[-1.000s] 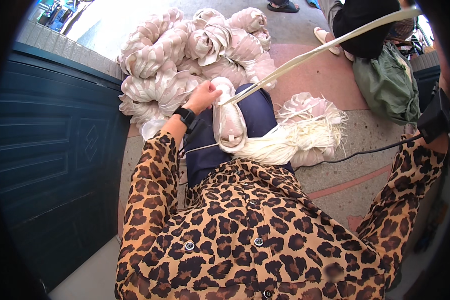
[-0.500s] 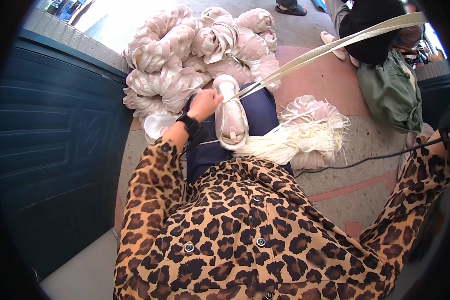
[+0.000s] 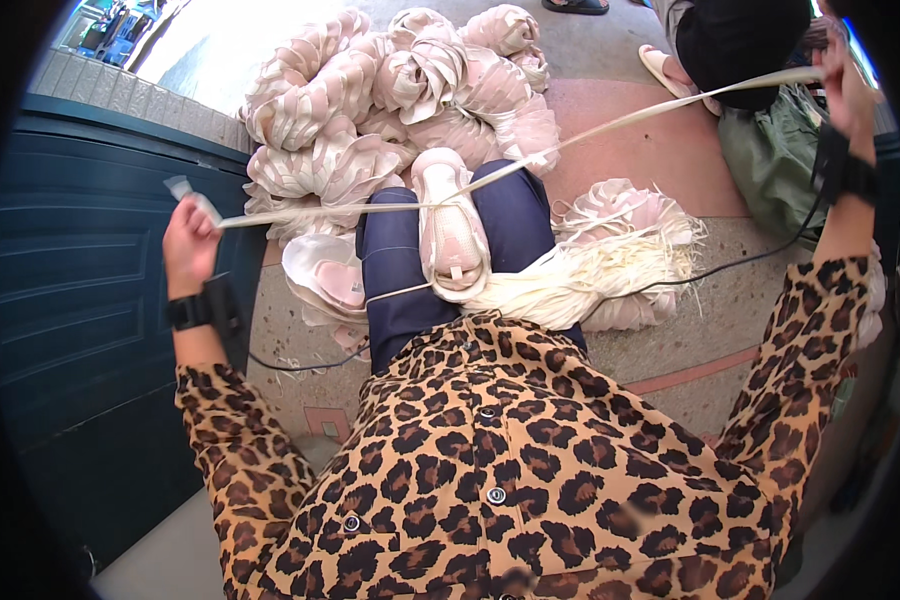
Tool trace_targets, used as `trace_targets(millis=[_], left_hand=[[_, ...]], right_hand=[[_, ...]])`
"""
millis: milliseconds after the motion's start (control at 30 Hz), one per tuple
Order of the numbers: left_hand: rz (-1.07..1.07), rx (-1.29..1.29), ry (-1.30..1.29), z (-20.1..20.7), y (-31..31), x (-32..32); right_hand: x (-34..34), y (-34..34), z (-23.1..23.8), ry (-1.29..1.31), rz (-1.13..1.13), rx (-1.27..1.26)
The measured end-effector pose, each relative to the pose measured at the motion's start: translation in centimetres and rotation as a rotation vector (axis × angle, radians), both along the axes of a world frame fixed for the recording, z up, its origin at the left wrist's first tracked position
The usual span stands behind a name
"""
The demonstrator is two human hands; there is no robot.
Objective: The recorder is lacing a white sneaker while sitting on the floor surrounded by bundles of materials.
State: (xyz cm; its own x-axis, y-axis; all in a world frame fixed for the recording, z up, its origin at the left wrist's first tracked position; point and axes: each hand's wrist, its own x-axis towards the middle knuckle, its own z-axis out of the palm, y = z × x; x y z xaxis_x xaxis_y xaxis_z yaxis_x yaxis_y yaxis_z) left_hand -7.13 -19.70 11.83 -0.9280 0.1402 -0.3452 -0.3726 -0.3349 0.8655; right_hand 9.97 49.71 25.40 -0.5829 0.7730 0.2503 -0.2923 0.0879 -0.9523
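Observation:
A pale pink and white shoe upper (image 3: 453,240) lies lengthwise between my thighs. A cream flat lace (image 3: 610,125) crosses its front part and stretches out to both sides. At the far left my left hand (image 3: 190,240) is closed on one end of the lace, whose pale tip sticks out above the fingers. My right hand (image 3: 848,95), raised at the upper right, is closed around the other end. A thick bundle of loose cream laces (image 3: 555,285) rests over my right thigh, beside the shoe upper.
Rolled stacks of shoe uppers (image 3: 410,90) pile up beyond my knees. Another stack (image 3: 620,215) lies right, more pieces (image 3: 325,280) left. A blue-green panelled door (image 3: 100,260) stands close on my left. A person (image 3: 735,45) sits at upper right near a green bag (image 3: 790,175).
My left hand has moved from the shoe upper out to the left with a lace end. My right hand has come up into view. The lace now spans between both hands.

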Motion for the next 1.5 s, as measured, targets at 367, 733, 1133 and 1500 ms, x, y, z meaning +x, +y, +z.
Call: trace_targets(millis=[367,733,1133,1500], left_hand=[[0.094,-0.011,-0.142,-8.6,0.8,0.4],[-0.486,-1.317,0.887,-14.6,18.1,10.1],[-1.001,-1.145,0.066,-9.1,9.6,6.6],[-0.231,0.143,0.137,-1.2,-0.9,0.3]], right_hand=[[1.2,-24.0,-26.7,-0.634,0.950,0.363],[-2.6,-30.3,-30.5,-0.656,0.654,1.069],[-4.4,-31.0,-30.3,-0.849,0.834,1.177],[-4.9,-31.4,-29.8,-0.659,0.830,1.404]])
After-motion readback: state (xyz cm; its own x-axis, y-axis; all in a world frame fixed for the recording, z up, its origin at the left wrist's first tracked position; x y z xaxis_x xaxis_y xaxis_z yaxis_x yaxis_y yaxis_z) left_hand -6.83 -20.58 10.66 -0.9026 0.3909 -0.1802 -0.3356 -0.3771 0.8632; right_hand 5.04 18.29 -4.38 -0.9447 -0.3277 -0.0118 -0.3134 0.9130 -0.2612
